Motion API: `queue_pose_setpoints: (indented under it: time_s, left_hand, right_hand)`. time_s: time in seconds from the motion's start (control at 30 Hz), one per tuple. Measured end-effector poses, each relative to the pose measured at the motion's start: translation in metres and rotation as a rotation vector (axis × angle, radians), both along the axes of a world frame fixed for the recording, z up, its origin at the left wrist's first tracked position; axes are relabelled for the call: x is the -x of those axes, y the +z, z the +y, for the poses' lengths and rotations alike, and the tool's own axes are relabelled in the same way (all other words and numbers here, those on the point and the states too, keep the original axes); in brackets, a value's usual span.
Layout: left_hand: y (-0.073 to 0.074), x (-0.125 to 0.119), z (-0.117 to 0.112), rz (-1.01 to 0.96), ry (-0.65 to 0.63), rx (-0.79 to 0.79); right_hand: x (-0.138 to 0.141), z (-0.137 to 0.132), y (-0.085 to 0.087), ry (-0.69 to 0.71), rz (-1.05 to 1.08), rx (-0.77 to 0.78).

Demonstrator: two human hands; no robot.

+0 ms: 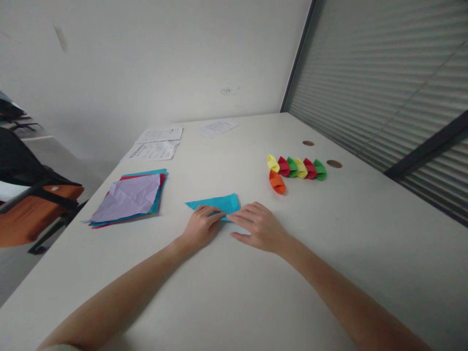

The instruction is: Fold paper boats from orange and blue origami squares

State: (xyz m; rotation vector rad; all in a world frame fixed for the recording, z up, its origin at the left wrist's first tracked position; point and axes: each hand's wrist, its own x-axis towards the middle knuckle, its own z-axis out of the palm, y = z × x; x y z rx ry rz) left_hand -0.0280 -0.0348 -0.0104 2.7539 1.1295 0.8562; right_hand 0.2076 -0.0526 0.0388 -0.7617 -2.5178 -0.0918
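A piece of folded blue paper (214, 202) lies on the white table, with a long point toward the left. My left hand (202, 225) is closed on its near edge, the thumb reaching right along the fold and the fingers bent over the paper. At the paper's right end, my right hand (260, 226) touches it with outstretched fingertips. The right thumb stands apart from those fingers, so this hand is open. Both hands cover part of the near edge.
Left of my hands lies a stack of coloured paper, a crumpled lilac sheet (127, 197) on top. Folded paper pieces (300, 168) in yellow, red and green form a row at the right, beside an orange one (277, 182). Printed sheets (155, 151) lie farther back.
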Motion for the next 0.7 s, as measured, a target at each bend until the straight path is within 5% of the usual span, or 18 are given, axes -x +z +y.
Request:
queue_pose_setpoints:
  time_s: [0.13,0.3,0.4,0.53,0.6,0.7]
  left_hand:
    - [-0.002,0.005,0.005,-0.101,-0.059,0.035]
    - [0.000,0.006,0.007,-0.167,-0.284,0.130]
    - [0.001,0.002,0.004,-0.252,-0.178,0.135]
    - [0.000,-0.004,0.002,-0.399,0.162,0.268]
    - [-0.001,-0.006,0.002,-0.469,0.180,0.416]
    - [-0.001,-0.006,0.004,-0.630,0.039,0.640]
  right_hand:
    - [-0.017,0.009,-0.002,0.026,0.188,0.071]
    - [-0.028,0.020,-0.019,-0.020,0.092,0.138]
    - [-0.027,0.023,-0.032,-0.029,0.077,0.128]
    - [-0.024,0.022,-0.040,-0.088,0.106,0.073]
    - [-0.023,0.019,-0.038,-0.114,0.098,0.033]
    - [-0.023,0.016,-0.035,-0.130,0.110,-0.008]
